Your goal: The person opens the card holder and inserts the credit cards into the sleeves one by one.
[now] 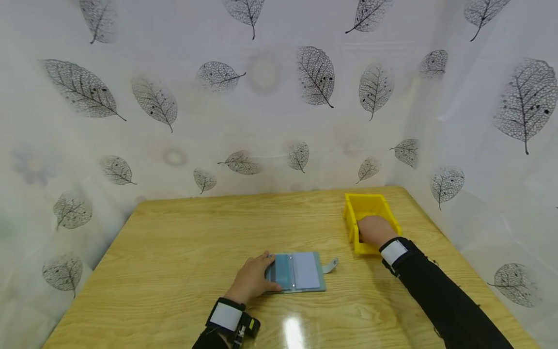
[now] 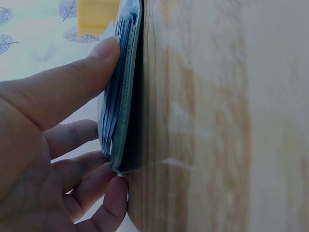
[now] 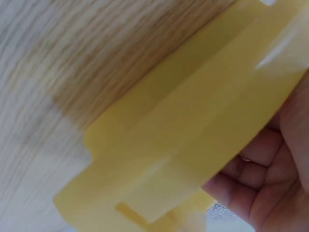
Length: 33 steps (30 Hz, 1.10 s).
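A light blue card holder lies spread on the wooden table, with clear sleeves, a metal ring spine and a snap strap at its right side. My left hand grips its left part, the thumb on the sleeves and the other fingers around the edge, as the left wrist view shows. At the right my right hand reaches down into a yellow plastic bin. In the right wrist view its fingers are bent behind the bin's wall; whether they hold anything is hidden.
The wooden table runs back to a pale curtain printed with leaves, which also hangs along both sides. The bin stands near the table's right edge, to the right of the card holder.
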Motion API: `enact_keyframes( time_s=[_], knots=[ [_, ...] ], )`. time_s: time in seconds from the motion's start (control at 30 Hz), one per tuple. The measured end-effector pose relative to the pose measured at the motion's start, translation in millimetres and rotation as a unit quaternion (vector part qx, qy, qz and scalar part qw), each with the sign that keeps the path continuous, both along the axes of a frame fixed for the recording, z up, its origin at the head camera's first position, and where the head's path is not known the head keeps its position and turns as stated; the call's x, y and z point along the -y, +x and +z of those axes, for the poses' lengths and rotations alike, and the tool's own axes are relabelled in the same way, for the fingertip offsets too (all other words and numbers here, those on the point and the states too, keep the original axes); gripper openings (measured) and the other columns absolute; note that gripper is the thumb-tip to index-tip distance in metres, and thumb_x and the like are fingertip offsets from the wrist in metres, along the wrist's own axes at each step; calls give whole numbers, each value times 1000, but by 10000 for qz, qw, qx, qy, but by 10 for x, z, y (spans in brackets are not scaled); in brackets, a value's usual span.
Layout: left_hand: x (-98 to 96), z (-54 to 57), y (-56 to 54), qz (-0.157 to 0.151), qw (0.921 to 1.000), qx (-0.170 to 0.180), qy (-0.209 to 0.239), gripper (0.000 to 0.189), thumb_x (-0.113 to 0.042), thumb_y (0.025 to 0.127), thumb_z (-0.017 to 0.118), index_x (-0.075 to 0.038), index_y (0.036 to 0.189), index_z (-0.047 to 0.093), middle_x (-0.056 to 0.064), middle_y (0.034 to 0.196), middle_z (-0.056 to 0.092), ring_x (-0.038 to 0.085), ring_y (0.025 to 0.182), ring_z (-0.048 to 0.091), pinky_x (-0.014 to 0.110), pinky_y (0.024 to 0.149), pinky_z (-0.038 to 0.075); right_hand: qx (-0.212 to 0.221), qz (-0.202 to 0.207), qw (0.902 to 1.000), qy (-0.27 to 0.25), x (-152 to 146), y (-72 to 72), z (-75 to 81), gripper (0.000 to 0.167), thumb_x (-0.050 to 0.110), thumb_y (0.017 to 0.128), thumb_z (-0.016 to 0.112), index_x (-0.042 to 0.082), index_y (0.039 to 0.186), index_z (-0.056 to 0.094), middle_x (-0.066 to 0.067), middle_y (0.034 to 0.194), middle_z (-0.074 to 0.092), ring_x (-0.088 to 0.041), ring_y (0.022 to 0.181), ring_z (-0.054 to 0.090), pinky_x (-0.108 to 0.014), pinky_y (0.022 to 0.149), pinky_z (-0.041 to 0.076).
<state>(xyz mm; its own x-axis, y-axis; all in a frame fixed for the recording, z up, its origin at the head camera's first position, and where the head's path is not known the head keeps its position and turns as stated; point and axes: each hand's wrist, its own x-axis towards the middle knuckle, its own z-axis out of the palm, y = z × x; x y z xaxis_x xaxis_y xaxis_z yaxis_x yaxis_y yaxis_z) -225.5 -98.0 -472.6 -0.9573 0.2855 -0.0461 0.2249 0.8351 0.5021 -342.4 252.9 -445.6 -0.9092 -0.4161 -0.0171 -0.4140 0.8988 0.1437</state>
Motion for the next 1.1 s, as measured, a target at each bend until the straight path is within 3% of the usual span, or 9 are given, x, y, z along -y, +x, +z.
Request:
enact_keyframes(
  time_s=[0.3, 0.4, 0.53, 0.6, 0.8, 0.9, 1.0, 1.1],
  knots=[
    [-9, 5, -6, -24, 10000, 40, -36, 82, -35, 70, 87, -5, 138, 54, 20, 147, 43, 42, 124, 47, 53, 96, 43, -11, -160, 9998, 84, 7, 55, 71, 27, 9, 88, 64, 11, 63, 54, -1, 57, 45, -16, 52, 45, -28, 52, 38],
    [-9, 5, -6, -26, 10000, 37, 0, 81, -34, 69, 87, -4, 138, 54, 20, 147, 43, 42, 124, 47, 53, 96, 43, 275, -92, 9988, -385, -13, 87, 101, 30, 7, 89, 62, 13, 61, 52, 1, 57, 40, -13, 51, 40, -26, 51, 33],
    [-9, 2, -5, 10, 10000, 64, 6, 81, -34, 69, 87, -4, 137, 55, 20, 147, 43, 42, 126, 46, 53, 98, 42, 935, -158, 9883, -1194, -31, 158, 175, 35, 9, 90, 63, 14, 60, 49, 3, 57, 32, -11, 51, 36, -25, 53, 28],
    [-10, 0, -5, 22, 10000, 66, -23, 81, -34, 69, 87, -4, 137, 55, 20, 147, 43, 42, 126, 46, 53, 99, 41, 1034, -289, 9856, -1307, -27, 199, 213, 34, 11, 91, 64, 13, 61, 49, 3, 57, 32, -12, 51, 37, -24, 53, 29],
    [-12, -12, -16, -83, 9999, 52, -40, 81, -34, 70, 87, -4, 137, 55, 21, 147, 43, 43, 125, 47, 53, 97, 42, 186, -884, 9859, -1408, 63, 348, 305, 21, 14, 94, 61, 6, 74, 60, -2, 61, 46, -16, 54, 45, -27, 51, 35],
    [7, -12, -31, -204, 9997, 144, 6, 81, -35, 72, 86, -3, 138, 53, 21, 147, 42, 44, 127, 45, 54, 99, 41, -375, -827, 9815, -1684, 157, 433, 370, 22, 16, 94, 61, 6, 74, 58, -2, 60, 46, -16, 53, 43, -27, 49, 34],
    [24, -4, -47, -233, 9992, 310, 81, 79, -36, 76, 83, -3, 140, 51, 21, 149, 40, 45, 131, 40, 55, 102, 38, -414, -538, 9660, -2494, 277, 525, 445, 32, 16, 95, 61, 9, 67, 49, 1, 56, 37, -14, 49, 37, -25, 48, 30],
    [-6, 24, -42, -103, 9994, 318, 87, 75, -38, 79, 80, -2, 139, 51, 25, 147, 40, 49, 130, 39, 60, 100, 38, 228, -318, 9283, -3698, 411, 615, 493, 40, 16, 96, 61, 11, 64, 37, 3, 57, 27, -11, 50, 28, -23, 50, 25]
  ],
)
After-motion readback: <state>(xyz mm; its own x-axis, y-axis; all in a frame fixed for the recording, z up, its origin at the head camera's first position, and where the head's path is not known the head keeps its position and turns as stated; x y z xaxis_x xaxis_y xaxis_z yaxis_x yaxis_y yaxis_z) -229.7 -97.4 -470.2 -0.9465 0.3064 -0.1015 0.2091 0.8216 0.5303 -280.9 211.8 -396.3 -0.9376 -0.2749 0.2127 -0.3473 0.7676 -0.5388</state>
